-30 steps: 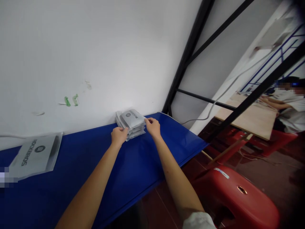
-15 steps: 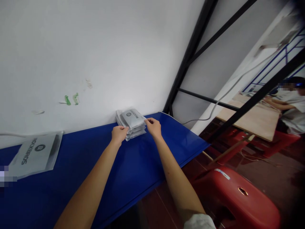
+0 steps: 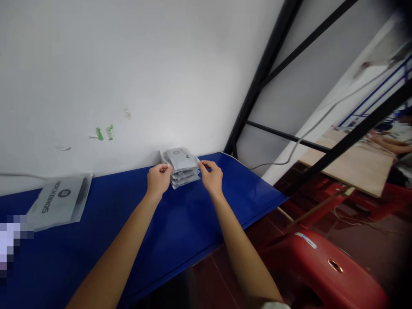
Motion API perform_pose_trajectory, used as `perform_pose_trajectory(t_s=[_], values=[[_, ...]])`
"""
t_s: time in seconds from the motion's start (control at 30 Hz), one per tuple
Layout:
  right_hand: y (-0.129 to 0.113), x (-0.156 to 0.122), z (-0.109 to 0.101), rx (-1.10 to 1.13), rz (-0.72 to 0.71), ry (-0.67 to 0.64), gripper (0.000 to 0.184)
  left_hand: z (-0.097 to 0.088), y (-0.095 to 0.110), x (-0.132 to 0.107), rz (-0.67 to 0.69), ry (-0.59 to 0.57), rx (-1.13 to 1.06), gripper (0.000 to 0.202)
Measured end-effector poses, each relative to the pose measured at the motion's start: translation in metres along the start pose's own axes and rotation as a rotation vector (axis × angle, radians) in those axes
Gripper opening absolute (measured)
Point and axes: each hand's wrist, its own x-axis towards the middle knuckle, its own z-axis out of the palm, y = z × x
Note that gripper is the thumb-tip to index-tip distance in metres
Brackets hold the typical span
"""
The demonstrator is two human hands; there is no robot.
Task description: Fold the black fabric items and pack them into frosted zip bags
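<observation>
A stack of frosted plastic bags (image 3: 186, 175) printed with dark lettering lies against the wall on the blue table. My left hand (image 3: 159, 178) is closed in a pinch at the near left corner of the top bag (image 3: 183, 159). On the other side, my right hand (image 3: 211, 175) pinches that bag's right corner between thumb and fingers. The top bag looks bulged, and its near edge sits over the layers below. What the bags contain is hidden.
A larger frosted ROCKBROS bag (image 3: 66, 201) lies flat on the blue table (image 3: 106, 240) at left. Black metal bars (image 3: 257, 92) rise beyond the table's right end. A red stool (image 3: 334, 268) stands at lower right. Another person's arm (image 3: 391, 143) rests over a wooden table (image 3: 357, 163).
The view has shifted slightly, so the scene sits a little further right. The top bag has tipped or slid back a bit on the stack, with both my hands still at its corners.
</observation>
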Motion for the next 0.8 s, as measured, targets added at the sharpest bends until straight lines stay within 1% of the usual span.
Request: perform_pose_trajectory(t_s=[0.07, 0.13, 0.23, 0.3, 0.4, 0.5, 0.6, 0.7, 0.73, 0.8], values=[[-0.008, -0.012, -0.001, 0.031, -0.034, -0.004, 0.021, -0.013, -0.001, -0.009, 0.025, 0.011, -0.006, 0.022], [-0.016, -0.026, 0.001, 0.063, -0.098, -0.014, 0.018, -0.029, -0.004, -0.020, 0.061, 0.039, 0.007, 0.023], [-0.027, -0.049, 0.009, 0.078, -0.207, -0.067, 0.015, -0.055, -0.016, -0.037, 0.090, 0.086, 0.040, 0.026], [-0.033, -0.064, 0.015, 0.077, -0.255, -0.118, 0.014, -0.073, -0.027, -0.048, 0.069, 0.105, 0.053, 0.029], [-0.038, -0.088, 0.026, 0.078, -0.300, -0.204, 0.013, -0.099, -0.048, -0.065, -0.007, 0.113, 0.066, 0.032], [-0.039, -0.111, 0.034, 0.061, -0.336, -0.324, 0.013, -0.120, -0.067, -0.084, -0.073, 0.128, 0.070, 0.035], [-0.036, -0.130, 0.037, 0.027, -0.367, -0.445, 0.013, -0.136, -0.081, -0.102, -0.100, 0.126, 0.114, 0.035], [-0.033, -0.140, 0.037, -0.029, -0.385, -0.539, 0.012, -0.146, -0.088, -0.116, -0.101, 0.080, 0.207, 0.031], [-0.032, -0.142, 0.037, -0.055, -0.386, -0.552, 0.012, -0.149, -0.089, -0.120, -0.088, 0.076, 0.256, 0.031], [-0.032, -0.144, 0.037, -0.103, -0.389, -0.532, 0.012, -0.153, -0.093, -0.124, -0.043, 0.118, 0.375, 0.033]])
